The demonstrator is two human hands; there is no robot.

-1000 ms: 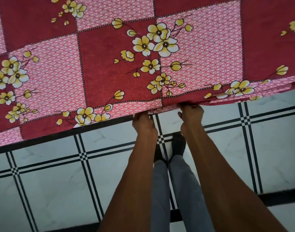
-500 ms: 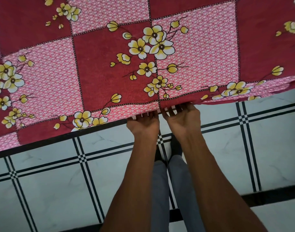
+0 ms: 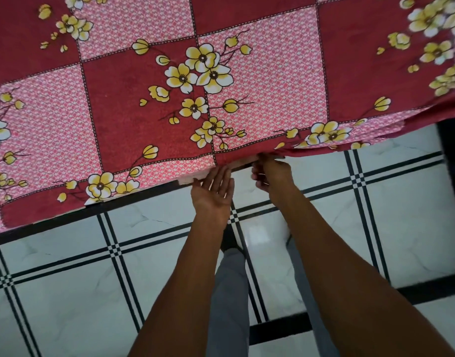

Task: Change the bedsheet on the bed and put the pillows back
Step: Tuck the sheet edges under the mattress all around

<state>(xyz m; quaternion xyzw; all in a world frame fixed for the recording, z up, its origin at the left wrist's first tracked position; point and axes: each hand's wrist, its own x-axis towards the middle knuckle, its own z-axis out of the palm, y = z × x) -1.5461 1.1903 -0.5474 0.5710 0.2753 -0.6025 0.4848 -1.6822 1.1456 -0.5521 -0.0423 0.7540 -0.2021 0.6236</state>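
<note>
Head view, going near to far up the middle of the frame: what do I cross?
Grey trouser legs → white floor tiles with black lines → left hand and right hand at the sheet's edge → dark bed frame rail → red floral bedsheet.

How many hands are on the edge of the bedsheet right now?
2. The left hand, palm up, touches the bedsheet hem; the right hand is beside it, curled at the hem.

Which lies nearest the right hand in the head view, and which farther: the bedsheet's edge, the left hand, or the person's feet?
From the right hand:
1. Bedsheet edge, at its fingers.
2. Left hand, just to its left.
3. Feet, below on the tiled floor.
</note>
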